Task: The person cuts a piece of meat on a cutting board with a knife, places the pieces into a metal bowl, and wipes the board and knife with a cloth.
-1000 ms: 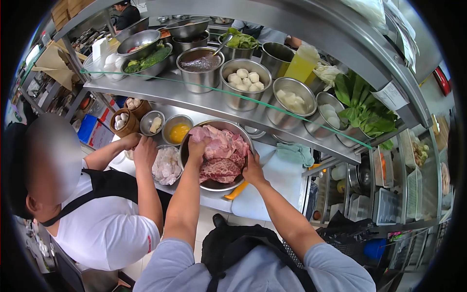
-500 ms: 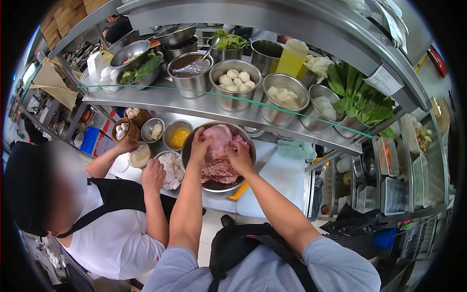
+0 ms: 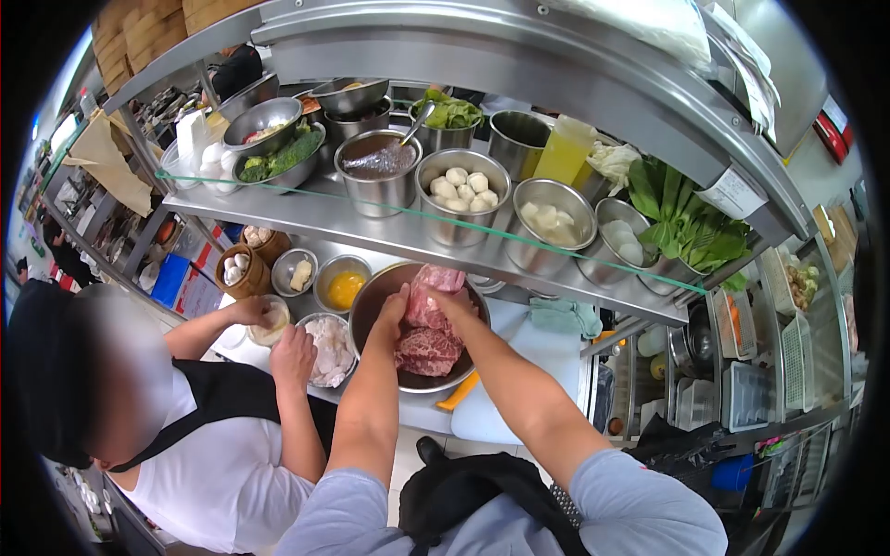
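Note:
A wide metal bowl (image 3: 364, 315) in front of me holds marbled raw red meat (image 3: 429, 353). My left hand (image 3: 393, 309) reaches into it from the left, its fingers closed against the upper piece of meat. From the right, my right hand (image 3: 449, 306) grips the same pinkish-red piece, with its fingertips partly hidden by the meat and the hand itself. Left of the bowl stands a smaller bowl of pale raw pieces (image 3: 328, 350). Behind it is a metal bowl of beaten egg or a similar yellow liquid (image 3: 346, 289).
A co-worker (image 3: 213, 445) stands close on my left, hands around a small round container (image 3: 270, 322). A knife with a yellow handle (image 3: 458, 392) lies by a white cutting board (image 3: 519, 371). Above, a steel shelf (image 3: 371, 222) bears several metal pots and leafy greens (image 3: 695, 222).
The upper piece of meat is bunched more tightly between my hands, and my right hand has moved further over it. The view has shifted slightly. The co-worker's hands stay at the small container.

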Demonstrator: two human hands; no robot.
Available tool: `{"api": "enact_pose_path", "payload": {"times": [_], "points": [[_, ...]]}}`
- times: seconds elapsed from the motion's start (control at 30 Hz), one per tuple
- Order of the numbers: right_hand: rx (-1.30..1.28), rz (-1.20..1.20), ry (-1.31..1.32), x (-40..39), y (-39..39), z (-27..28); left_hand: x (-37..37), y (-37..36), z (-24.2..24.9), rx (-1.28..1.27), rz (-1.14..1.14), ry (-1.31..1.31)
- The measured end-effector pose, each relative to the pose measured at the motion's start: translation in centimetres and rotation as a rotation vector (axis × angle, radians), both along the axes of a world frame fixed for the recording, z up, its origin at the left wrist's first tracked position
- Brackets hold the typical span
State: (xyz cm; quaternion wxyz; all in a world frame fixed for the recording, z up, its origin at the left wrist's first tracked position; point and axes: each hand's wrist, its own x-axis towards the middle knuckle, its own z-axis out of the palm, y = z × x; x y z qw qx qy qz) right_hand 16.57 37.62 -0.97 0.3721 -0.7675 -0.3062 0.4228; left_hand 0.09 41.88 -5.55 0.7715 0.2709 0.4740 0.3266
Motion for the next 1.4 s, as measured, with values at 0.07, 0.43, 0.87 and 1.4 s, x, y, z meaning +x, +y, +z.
{"api": "enact_pose_path", "payload": {"times": [0.07,0.43,0.87,1.4], "points": [[0.002,-0.029,-0.054,-0.8,-0.3,0.4,0.8,-0.5,2.7,0.034,-0.073,0.436],[0.582,0.218,-0.278,-5.3,-8.8,9.0,-0.8,-5.3,5.1,0.152,0.165,-0.548],[0.109,-0.011,0.750,8.5,-19.3,13.0,10.1,-22.6,13.2,0.164,0.411,-0.956],[0.300,-0.041,0.187,27.4,-26.9,-0.9,15.8,-29.9,3.2,-0.137,-0.244,-0.051]]}}
